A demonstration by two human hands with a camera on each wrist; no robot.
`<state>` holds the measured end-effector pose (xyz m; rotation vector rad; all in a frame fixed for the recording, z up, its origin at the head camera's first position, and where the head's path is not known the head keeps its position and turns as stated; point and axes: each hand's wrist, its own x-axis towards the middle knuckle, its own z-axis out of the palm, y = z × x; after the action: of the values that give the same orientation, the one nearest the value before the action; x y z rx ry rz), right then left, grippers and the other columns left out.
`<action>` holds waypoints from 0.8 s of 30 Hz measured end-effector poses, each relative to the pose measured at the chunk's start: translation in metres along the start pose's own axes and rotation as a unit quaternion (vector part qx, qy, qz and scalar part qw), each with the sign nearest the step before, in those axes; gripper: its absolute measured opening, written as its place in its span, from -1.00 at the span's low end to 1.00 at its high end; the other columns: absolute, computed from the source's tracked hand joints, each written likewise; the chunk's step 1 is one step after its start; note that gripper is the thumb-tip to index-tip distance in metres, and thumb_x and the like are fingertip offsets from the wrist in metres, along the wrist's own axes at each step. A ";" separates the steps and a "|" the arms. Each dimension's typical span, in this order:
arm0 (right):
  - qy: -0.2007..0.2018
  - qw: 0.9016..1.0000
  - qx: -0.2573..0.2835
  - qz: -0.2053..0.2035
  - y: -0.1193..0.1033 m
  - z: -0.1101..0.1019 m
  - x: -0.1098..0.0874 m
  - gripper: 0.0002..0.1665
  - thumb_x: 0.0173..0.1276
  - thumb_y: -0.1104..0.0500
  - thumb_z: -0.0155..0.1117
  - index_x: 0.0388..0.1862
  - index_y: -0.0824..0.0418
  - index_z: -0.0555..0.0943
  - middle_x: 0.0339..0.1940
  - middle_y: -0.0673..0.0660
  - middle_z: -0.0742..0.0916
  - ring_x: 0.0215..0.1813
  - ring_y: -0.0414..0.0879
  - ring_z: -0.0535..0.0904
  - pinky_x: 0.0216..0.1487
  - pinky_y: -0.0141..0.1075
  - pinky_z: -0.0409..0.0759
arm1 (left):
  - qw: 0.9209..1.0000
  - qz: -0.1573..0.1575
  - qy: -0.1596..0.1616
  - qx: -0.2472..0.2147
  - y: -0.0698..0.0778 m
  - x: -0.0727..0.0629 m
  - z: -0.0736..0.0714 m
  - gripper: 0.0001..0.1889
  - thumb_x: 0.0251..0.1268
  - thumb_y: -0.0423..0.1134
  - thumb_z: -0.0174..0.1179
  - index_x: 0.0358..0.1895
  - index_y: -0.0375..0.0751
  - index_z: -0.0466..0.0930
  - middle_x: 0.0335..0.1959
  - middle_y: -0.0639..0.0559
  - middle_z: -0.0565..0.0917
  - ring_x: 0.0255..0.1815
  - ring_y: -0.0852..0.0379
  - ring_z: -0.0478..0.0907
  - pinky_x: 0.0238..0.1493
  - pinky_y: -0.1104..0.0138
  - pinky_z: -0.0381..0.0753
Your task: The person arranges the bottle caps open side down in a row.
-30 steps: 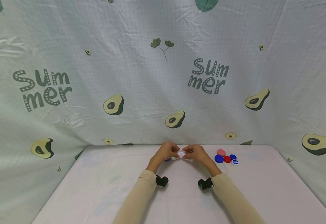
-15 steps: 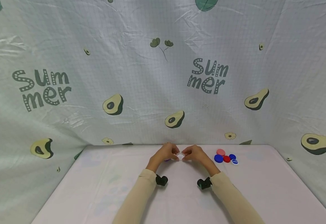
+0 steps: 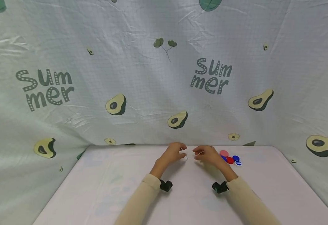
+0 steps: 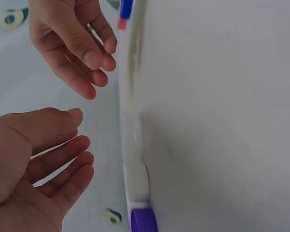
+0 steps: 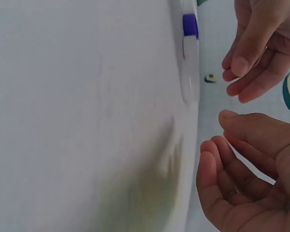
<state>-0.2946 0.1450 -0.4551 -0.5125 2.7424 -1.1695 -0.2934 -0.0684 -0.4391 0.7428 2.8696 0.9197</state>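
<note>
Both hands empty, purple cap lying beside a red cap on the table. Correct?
Not quite: the purple cap lies beside a white cap, as the left wrist view shows. Left hand and right hand are indeed empty.

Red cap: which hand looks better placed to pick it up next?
Probably the right hand: it is empty and closer to the red cap; the left hand, also empty, is farther off, nearer the purple cap.
</note>
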 end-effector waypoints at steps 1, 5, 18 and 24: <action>0.004 1.000 -0.008 -0.011 0.003 -0.006 -0.004 -0.68 0.33 0.32 0.42 0.05 0.34 0.69 -0.08 0.19 0.77 -0.04 0.07 0.69 0.03 -0.11 0.70 | 1.000 0.011 0.002 0.003 0.005 0.001 0.003 -0.68 0.35 -0.34 0.34 0.11 -0.37 0.65 0.02 -0.17 0.71 0.07 -0.07 0.62 0.09 0.21 0.63; 0.015 0.998 -0.033 -0.050 0.015 -0.028 -0.022 -0.69 0.34 0.33 0.39 0.05 0.38 0.68 -0.05 0.26 0.77 -0.02 0.12 0.71 0.02 -0.05 0.69 | 0.998 0.056 0.008 0.015 0.023 0.005 0.015 -0.70 0.37 -0.34 0.33 0.12 -0.34 0.66 0.02 -0.13 0.71 0.06 -0.01 0.63 0.08 0.30 0.62; 0.014 0.995 -0.093 -0.032 0.061 -0.086 -0.054 -0.64 0.29 0.34 0.45 0.07 0.36 0.68 -0.09 0.21 0.77 -0.06 0.11 0.71 -0.18 -0.21 0.75 | 0.996 0.020 -0.008 -0.083 0.067 0.039 0.071 -0.66 0.36 -0.35 0.34 0.17 -0.29 0.64 0.00 -0.09 0.72 -0.06 0.17 0.63 -0.02 0.51 0.60; 0.002 0.990 -0.138 -0.028 0.083 -0.090 -0.054 -0.61 0.20 0.26 0.55 0.01 0.32 0.71 -0.10 0.22 0.77 -0.08 0.09 0.69 -0.04 -0.04 0.72 | 0.989 -0.012 0.013 -0.145 0.074 0.054 0.091 -0.65 0.26 -0.42 0.40 0.11 -0.31 0.66 -0.08 -0.06 0.74 -0.11 0.18 0.66 -0.05 0.51 0.62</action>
<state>-0.2870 0.2787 -0.4535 -0.6182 2.9284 -0.8030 -0.2932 0.0573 -0.4670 0.6679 2.6716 1.3126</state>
